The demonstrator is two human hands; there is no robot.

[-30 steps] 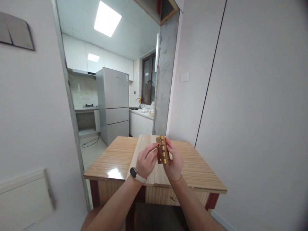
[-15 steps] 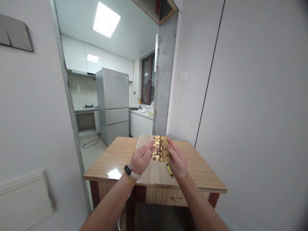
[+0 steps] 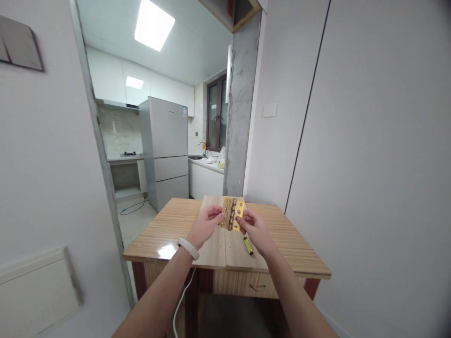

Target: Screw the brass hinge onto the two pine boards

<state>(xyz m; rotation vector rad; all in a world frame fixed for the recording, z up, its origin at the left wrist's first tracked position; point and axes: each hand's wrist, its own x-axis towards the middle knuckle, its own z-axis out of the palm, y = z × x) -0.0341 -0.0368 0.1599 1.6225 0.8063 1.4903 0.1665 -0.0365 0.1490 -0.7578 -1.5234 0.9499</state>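
A brass-coloured hinge (image 3: 232, 214), opened out flat with holes in both leaves, is held up above the table between my two hands. My left hand (image 3: 206, 224), with a pale band at the wrist, pinches the hinge's left leaf. On the other side, my right hand (image 3: 256, 229) grips the right leaf between thumb and fingers. Below them lie pale wooden boards (image 3: 214, 256), side by side, with small dark holes near their seam. A yellow-and-black handled tool (image 3: 248, 244) rests on the right board; its far end is hidden behind my right hand.
The boards lie on a wood-grain table (image 3: 155, 234) with a drawer (image 3: 243, 285) at its front. A white cable (image 3: 181, 305) hangs below the front edge. Beyond stand a grey refrigerator (image 3: 169, 141) and a sink counter (image 3: 207, 180). White panels (image 3: 369, 164) rise on the right.
Both hands have turned the hinge, so a different, less stained face shows. My left wrist has rotated, hiding the watch face. The hinge stays between both hands.
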